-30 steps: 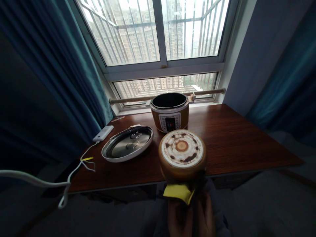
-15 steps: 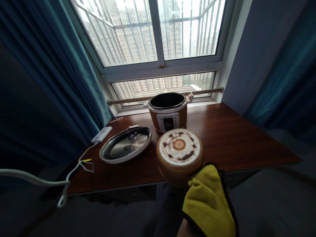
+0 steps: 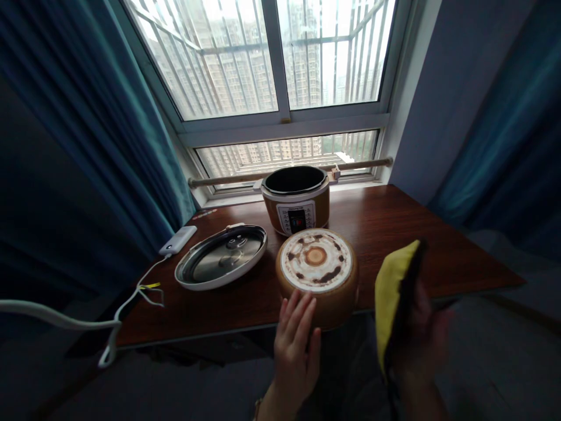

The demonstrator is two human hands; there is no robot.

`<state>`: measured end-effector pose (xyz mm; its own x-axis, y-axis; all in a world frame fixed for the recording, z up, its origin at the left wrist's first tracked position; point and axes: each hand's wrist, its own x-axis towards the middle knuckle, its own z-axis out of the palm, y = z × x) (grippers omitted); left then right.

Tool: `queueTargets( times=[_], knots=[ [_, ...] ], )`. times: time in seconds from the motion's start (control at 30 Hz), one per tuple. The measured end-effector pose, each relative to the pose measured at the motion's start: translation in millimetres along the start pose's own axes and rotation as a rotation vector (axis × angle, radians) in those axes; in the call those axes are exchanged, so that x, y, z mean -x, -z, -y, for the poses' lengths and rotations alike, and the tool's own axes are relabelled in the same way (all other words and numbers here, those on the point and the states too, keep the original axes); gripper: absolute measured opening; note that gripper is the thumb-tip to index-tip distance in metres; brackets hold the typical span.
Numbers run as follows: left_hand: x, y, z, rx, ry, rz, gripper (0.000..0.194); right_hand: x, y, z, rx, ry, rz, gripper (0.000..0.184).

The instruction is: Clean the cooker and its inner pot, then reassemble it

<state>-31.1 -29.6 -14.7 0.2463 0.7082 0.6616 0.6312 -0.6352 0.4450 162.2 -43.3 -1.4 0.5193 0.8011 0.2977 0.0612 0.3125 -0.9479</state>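
An upside-down inner pot (image 3: 322, 301), tan-sided with a white, brown-stained base, rests at the table's front edge. My left hand (image 3: 294, 345) lies against the near side of the pot, fingers stretched out. To the right of it, my right hand (image 3: 418, 339) holds a yellow cloth (image 3: 390, 292) with a black border, apart from the pot. Motion blurs that hand, and the cloth partly hides its fingers. Just behind the pot stands the electric cooker (image 3: 275, 213), lidless, with a dark interior and a front control panel.
The cooker's lid (image 3: 225, 257) lies inner side up at the left. A white power bank (image 3: 179, 240) with a white cable (image 3: 131, 301) sits at the wooden table's (image 3: 385, 228) left edge. Behind the table is a barred window (image 3: 328, 64), with blue curtains (image 3: 131, 117) at the sides.
My right hand has drawn the cloth off the pot's side, to the right and up. My left hand has come to the pot's near side. The view has shifted slightly.
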Motion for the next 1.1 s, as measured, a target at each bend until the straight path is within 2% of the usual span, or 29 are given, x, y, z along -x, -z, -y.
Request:
queueTargets(
  times=[0.07, 0.13, 0.2, 0.3, 0.43, 0.63, 0.77, 0.97, 1.03, 1.1],
  knots=[
    [-14.2, -6.7, 10.2, -0.095, 0.019, -0.019, 0.052, -5.8, -25.9, -4.6, 0.087, 0.149, 0.206, 0.065],
    [-22.2, -14.6, 21.3, -0.139, -0.006, -0.011, 0.052, -6.4, -46.9, -7.9, 0.280, 0.316, 0.422, 0.051],
    [-24.5, -20.1, 31.3, -0.154, -0.055, -0.009, 0.051, -6.0, -58.5, -9.6, 0.494, 0.464, 0.493, 0.040],
    [-22.5, -22.3, 39.5, -0.139, -0.106, -0.014, 0.049, -11.4, -59.7, -7.9, 0.678, 0.583, 0.446, 0.036],
    [-21.5, -20.7, 40.7, -0.139, -0.121, -0.017, 0.047, -35.3, -50.7, -0.1, 0.789, 0.590, 0.523, 0.031],
    [-24.6, -17.1, 39.0, -0.172, -0.106, 0.041, 0.047, -98.9, -50.5, -1.2, 0.874, 0.563, 0.751, 0.033],
    [-24.1, -16.9, 38.8, -0.177, -0.101, 0.056, 0.048, -125.5, -70.9, -2.6, 0.911, 0.572, 0.836, 0.038],
    [-21.1, -20.5, 41.9, -0.191, -0.109, 0.018, 0.048, -114.0, -109.9, 4.6, 0.782, 0.716, 1.160, 0.043],
    [-20.6, -20.3, 42.5, -0.191, -0.104, 0.029, 0.048, -123.8, -114.4, -1.5, 0.790, 0.701, 1.143, 0.044],
    [-20.3, -19.9, 42.6, -0.186, -0.100, 0.035, 0.049, -145.1, -113.6, -14.2, 0.814, 0.628, 1.063, 0.044]
  ],
)
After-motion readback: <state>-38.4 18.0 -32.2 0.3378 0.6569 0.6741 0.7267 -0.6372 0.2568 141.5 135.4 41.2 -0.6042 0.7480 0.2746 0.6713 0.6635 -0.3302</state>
